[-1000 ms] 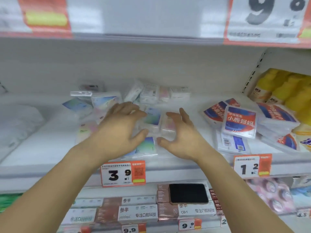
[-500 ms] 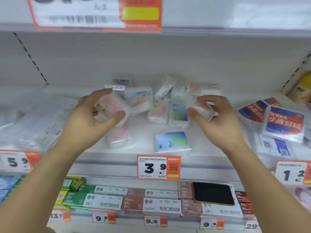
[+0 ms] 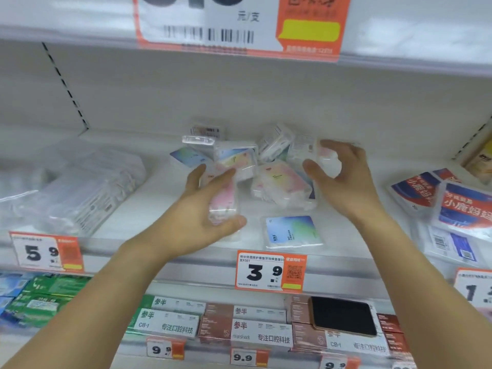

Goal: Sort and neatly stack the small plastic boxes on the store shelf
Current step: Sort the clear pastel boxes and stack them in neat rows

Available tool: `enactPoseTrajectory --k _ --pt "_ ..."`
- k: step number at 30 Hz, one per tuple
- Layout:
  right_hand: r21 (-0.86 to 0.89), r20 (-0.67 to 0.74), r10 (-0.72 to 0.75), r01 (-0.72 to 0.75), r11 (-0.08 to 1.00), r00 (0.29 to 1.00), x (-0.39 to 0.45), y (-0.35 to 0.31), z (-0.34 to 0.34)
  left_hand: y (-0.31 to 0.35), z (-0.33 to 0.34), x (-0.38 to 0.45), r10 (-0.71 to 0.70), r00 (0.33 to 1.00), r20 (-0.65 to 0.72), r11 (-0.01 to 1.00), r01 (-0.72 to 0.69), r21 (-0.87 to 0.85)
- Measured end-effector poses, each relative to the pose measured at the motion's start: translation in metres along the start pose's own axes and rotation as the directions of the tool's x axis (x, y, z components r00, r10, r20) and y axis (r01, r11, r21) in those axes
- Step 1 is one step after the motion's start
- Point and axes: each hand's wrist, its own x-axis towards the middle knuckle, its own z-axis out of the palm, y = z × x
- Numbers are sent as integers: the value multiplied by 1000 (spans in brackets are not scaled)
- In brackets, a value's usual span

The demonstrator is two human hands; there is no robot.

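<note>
Several small clear plastic boxes with pastel labels lie in a loose heap [image 3: 277, 182] at the middle of the white shelf [image 3: 159, 230]. My left hand [image 3: 197, 217] grips a pink-labelled box [image 3: 222, 201], tilted on end above the shelf front. My right hand [image 3: 343, 179] holds a clear pinkish box [image 3: 326, 158] between thumb and fingers at the heap's right side. A blue-green box [image 3: 291, 231] lies flat alone near the shelf's front edge, between my hands.
Clear bagged goods [image 3: 87, 187] lie on the shelf at the left. Red-and-blue packets [image 3: 463, 206] sit at the right. Price tags 5.9 [image 3: 45, 253] and 3.9 [image 3: 270, 271] hang on the shelf edge. A dark phone [image 3: 343, 319] rests on boxes on the lower shelf.
Both hands lifted a box each out of the heap. The left hand then came down and toward the shelf front with its pink box. The view moved closer.
</note>
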Motion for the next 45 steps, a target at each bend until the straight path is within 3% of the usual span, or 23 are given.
enactPoseTrajectory --k 3,6,8,11,13,15,17,19,22,23,26,31,35,37,40,43,45 --pt "-146 59 18 -9 989 998 37 12 5 11 6 -1 35 999 36 999 -34 -30" --pt "-203 182 92 -54 978 979 69 21 16 16 3 -1 -22 999 25 996 25 -90" --pt "-206 271 80 -23 978 959 83 18 24 17 0 1 -36 999 12 981 38 -190" --pt "-342 322 55 62 938 945 93 14 31 15 -2 4 -55 998 5 971 55 -232" --pt "-272 315 51 39 961 948 94 13 23 13 -4 9 -111 993 -35 961 98 -259" --pt "-132 311 39 3 991 950 91 18 10 10 -6 16 -161 969 -190 952 101 -290" --pt "-21 327 41 -37 999 944 81 23 -3 17 -7 23 -127 914 -385 963 21 -269" --pt "92 339 40 -76 993 940 70 29 -12 33 -3 31 -62 891 -449 977 -39 -212" --pt "298 289 91 -180 937 953 58 32 -21 54 4 55 54 922 -383 995 -81 -56" --pt "297 266 108 -188 936 958 57 32 -23 60 5 66 86 928 -362 995 -101 -22" --pt "144 252 134 -174 974 958 57 30 -29 72 15 105 153 937 -313 988 -136 74" --pt "-61 287 249 -242 968 925 51 41 -24 80 33 170 59 990 -127 950 -17 312" --pt "-52 335 264 -262 964 904 50 43 -22 65 27 203 -36 999 4 950 33 310" --pt "28 366 265 -295 955 892 52 40 -29 59 16 208 -32 999 -30 957 40 288" --pt "49 341 214 -244 969 916 60 38 -37 54 -8 204 -38 991 -131 992 53 113" --pt "-2 219 177 -181 983 959 71 39 -39 46 -32 189 -30 973 -227 995 8 -97" --pt "-208 64 101 -86 974 993 85 46 -40 41 -43 174 -26 967 -255 996 4 -88"
